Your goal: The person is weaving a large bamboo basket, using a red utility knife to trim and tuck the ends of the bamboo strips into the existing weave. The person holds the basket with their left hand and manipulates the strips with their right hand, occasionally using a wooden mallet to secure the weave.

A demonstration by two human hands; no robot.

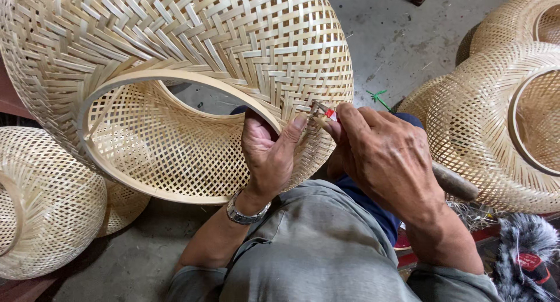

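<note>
One big woven basket (175, 63) fills the view from nine to twelve o'clock, resting over the person's lap. Its wooden rim (175, 80) faces the camera. At centre, the left hand (269, 153) grips the rim's edge, thumb on the weave. Just at its three o'clock, the right hand (388, 159) is closed on a small tool (324, 111) touching the weave. More baskets (507, 121) sit at three and eight o'clock on the floor (396, 39)

I've got one view only, head-mounted, looking steeply down and close over the lap at the left hand (267, 156) and right hand (388, 159); the concrete floor (391, 39) fills the frame's top.
</note>
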